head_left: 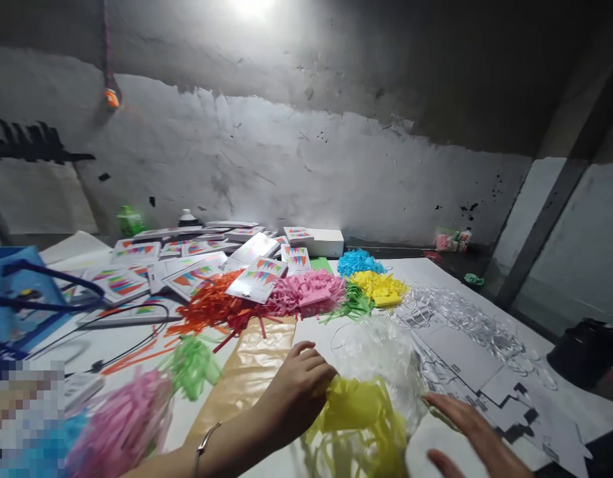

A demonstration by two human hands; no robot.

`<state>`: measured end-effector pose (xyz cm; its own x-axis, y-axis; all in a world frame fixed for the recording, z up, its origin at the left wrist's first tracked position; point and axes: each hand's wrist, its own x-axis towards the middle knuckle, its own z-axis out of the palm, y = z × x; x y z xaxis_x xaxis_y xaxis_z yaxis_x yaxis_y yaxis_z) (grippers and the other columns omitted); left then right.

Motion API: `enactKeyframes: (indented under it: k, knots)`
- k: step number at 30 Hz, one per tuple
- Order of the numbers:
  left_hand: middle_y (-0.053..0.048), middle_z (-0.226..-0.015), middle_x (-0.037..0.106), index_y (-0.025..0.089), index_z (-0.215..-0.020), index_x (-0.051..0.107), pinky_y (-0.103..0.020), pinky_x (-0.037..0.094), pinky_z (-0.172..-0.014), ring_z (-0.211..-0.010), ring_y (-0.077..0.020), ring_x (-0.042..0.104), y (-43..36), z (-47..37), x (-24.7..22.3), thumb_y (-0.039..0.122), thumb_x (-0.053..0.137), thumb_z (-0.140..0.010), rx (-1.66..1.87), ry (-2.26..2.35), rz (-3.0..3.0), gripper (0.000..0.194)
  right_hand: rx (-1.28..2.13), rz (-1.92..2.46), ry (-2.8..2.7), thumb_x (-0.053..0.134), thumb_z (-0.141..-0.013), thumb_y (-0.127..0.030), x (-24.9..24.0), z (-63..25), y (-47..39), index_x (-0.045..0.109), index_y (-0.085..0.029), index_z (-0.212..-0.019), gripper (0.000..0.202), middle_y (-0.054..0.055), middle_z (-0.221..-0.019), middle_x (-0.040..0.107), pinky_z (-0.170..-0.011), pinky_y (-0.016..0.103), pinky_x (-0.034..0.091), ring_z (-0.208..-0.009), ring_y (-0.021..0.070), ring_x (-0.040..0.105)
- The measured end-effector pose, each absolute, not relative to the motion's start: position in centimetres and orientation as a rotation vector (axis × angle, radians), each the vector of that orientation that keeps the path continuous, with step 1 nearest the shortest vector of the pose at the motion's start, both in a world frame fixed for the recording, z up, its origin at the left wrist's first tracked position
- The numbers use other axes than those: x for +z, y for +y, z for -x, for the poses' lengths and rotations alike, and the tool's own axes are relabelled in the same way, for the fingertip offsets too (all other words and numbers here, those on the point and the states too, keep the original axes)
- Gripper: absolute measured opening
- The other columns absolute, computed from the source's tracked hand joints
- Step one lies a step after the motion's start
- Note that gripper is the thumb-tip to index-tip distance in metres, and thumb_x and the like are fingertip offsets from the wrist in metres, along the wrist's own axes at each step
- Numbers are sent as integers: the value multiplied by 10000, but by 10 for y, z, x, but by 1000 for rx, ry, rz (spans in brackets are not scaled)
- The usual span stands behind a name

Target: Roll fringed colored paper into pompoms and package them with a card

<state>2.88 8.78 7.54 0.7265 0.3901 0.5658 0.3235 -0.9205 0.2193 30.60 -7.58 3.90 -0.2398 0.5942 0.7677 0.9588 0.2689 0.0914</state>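
Low in the centre of the frame I see my left hand (297,392) with its fingers curled and pinched onto the yellow fringed paper (358,415), which lies under a crumpled clear plastic bag (380,358). My right hand (473,428), at lower right, lies flat with fingers spread, just beside the bag, gripping nothing. Pink fringe (306,292) and orange fringe (211,307) sit mid-frame on the table (485,372).

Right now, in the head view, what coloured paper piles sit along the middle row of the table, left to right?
Orange shreds → pink shreds → green shreds → yellow shreds; the blue pile lies just behind, above the green.
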Motion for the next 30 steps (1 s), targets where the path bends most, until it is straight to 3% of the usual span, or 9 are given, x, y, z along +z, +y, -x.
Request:
enactKeyframes:
  k: [4,8,11,14,18,21,23,26,30]
  knots:
    - [-22,-738,667,202,-829,626,-438,421,-966,-732,-191,592,60,-3,72,22,482,-610,1044,598,-2764,318,-862,1201,-1981,495,-891,-173,50,-214,-45,573,-111,-1321,441,97,-1219,702,-1099,405,434,-1153,239,645]
    - [-51,-941,712,213,-1006,659,-415,456,-980,-899,-215,639,46,43,78,58,553,-688,893,570,-2502,370,-825,1128,-1910,377,-750,9,34,-177,-32,631,-80,-1207,531,99,-1029,742,-1155,454,356,-1031,191,683]
    - [-98,-1235,664,221,-1227,603,-392,494,-975,-1141,-253,609,45,79,93,244,593,-850,780,570,-2136,378,-886,1105,-1823,363,-817,26,29,-173,-32,667,-81,-1145,460,98,-989,753,-1172,427,326,-993,179,696]
    - [-113,-1316,623,219,-1275,574,-436,463,-1031,-1219,-270,573,42,92,101,405,554,-923,841,686,-1965,399,-949,938,-1897,316,-952,-48,35,-159,-36,676,-105,-1160,420,93,-1089,753,-1177,456,326,-1141,225,654]
    - [-117,-1236,644,208,-1316,533,-378,519,-926,-1057,-254,624,20,67,81,388,756,-778,719,607,-2231,610,-989,859,-2144,331,-991,-86,53,-143,-47,635,-45,-1218,382,97,-1178,729,-1221,446,259,-1206,234,623]
    - [-89,-1003,686,211,-1156,616,-325,521,-780,-879,-211,627,1,53,59,155,572,-862,931,599,-2431,302,-997,900,-2114,366,-970,-38,57,-148,-56,616,29,-1197,344,151,-1171,723,-1222,451,263,-1182,241,643]
    - [-84,-931,667,223,-1020,647,-334,502,-787,-872,-207,611,-11,59,52,84,483,-867,1106,551,-2478,265,-1016,957,-2038,372,-968,-19,51,-156,-59,614,38,-1188,332,176,-1133,732,-1212,459,283,-1141,238,669]
    - [-100,-1043,646,253,-1014,653,-385,490,-877,-970,-241,590,-23,88,57,181,552,-858,963,349,-2517,199,-1020,1065,-1951,377,-962,5,35,-171,-61,619,2,-1195,336,169,-1091,745,-1198,464,303,-1090,223,697]
    - [-102,-1094,653,257,-1073,667,-372,497,-897,-997,-253,606,-17,115,71,478,543,-922,870,429,-2318,295,-942,1076,-1907,323,-939,42,18,-181,-64,503,-78,-1393,503,131,-1187,721,-1182,518,305,-1247,243,597]
